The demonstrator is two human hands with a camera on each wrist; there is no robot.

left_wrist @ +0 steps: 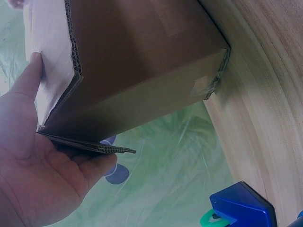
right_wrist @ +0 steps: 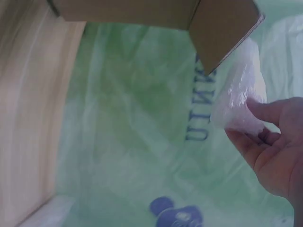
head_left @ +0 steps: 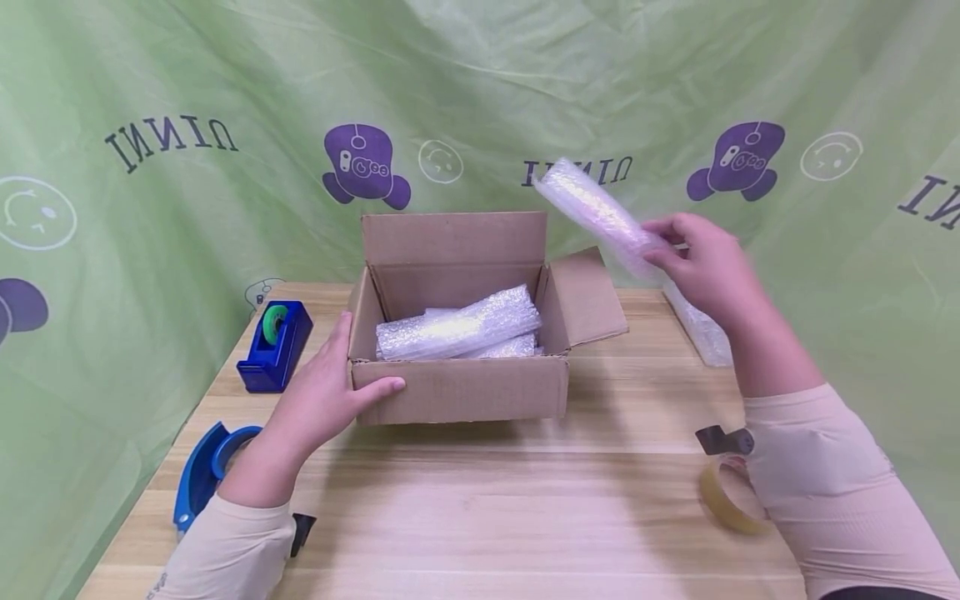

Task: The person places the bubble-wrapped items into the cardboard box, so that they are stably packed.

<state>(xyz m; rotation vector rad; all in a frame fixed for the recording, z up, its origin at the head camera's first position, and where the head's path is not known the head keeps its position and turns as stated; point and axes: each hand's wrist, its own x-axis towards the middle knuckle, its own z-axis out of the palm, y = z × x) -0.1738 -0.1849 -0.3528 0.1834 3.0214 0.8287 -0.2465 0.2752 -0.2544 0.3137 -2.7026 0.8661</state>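
Note:
An open cardboard box point(head_left: 459, 390) sits on the wooden table in the head view, with several bubble wrap rolls point(head_left: 457, 329) inside. My left hand point(head_left: 318, 396) grips its front left corner, thumb along the front and fingers at the left side. The left wrist view shows this hand point(left_wrist: 45, 165) around the folded-out flaps point(left_wrist: 54, 61). Up and to the right of the box, my right hand point(head_left: 701, 258) pinches one end of another bubble wrap roll point(head_left: 592, 204). That roll point(right_wrist: 241, 94) tilts up toward the left, above the box's right flap point(head_left: 588, 296).
A blue tape dispenser point(head_left: 273, 350) with green tape stands left of the box. Nearer is a blue tape gun point(head_left: 197, 479), partly behind my left wrist. A clear tape roll point(head_left: 723, 504) and more bubble wrap point(head_left: 701, 325) lie at the right. A green curtain point(head_left: 480, 100) hangs behind.

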